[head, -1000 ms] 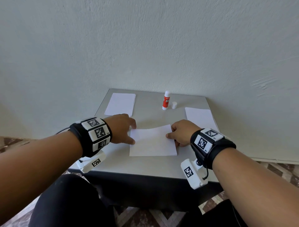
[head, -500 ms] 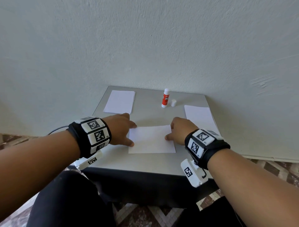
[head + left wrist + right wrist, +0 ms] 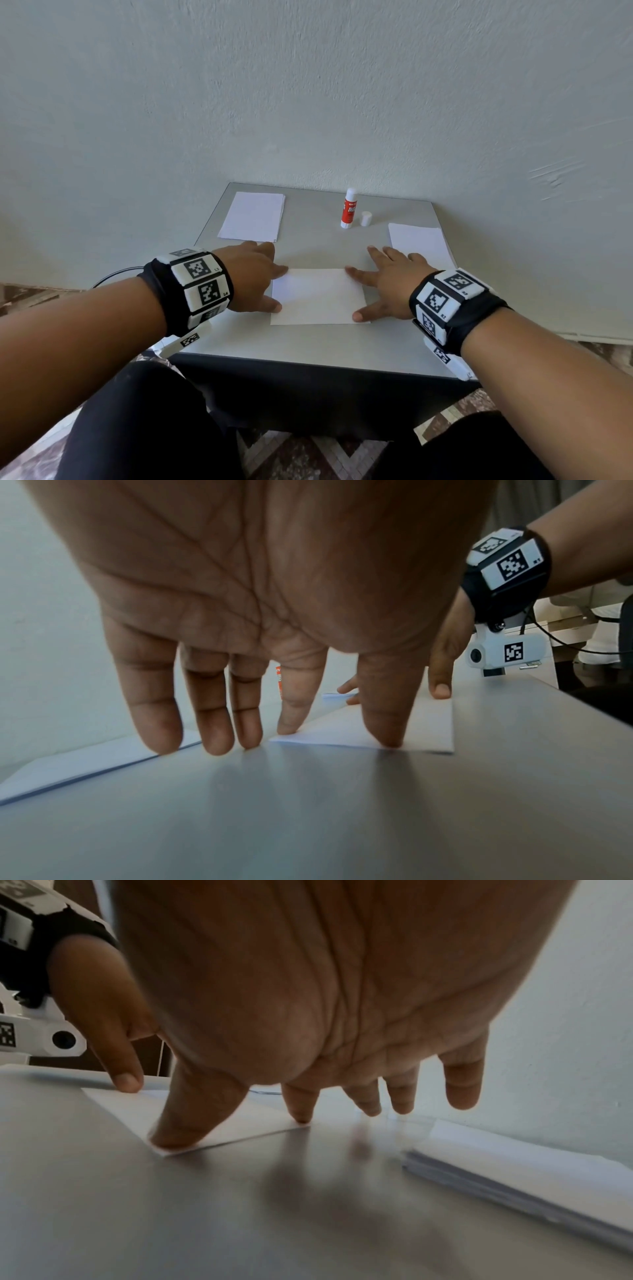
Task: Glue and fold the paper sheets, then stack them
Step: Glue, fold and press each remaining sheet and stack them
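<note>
Folded paper (image 3: 318,296) sits flat mid-table (image 3: 308,346) right between your hands. From the head cam, your left hand (image 3: 251,275) rests on its left edge and your right hand (image 3: 385,281) on the right edge, both with fingers spread and straight. Glue stick (image 3: 349,208) and its cap (image 3: 365,218) stand further back. Left wrist cam: your index fingertip and thumb press the sheet's (image 3: 377,731) near edge. Right wrist cam: thumb (image 3: 192,1118) and index tip pin the paper's (image 3: 236,1129) corners, other fingers off it, paper stack (image 3: 514,1167) nearby.
</note>
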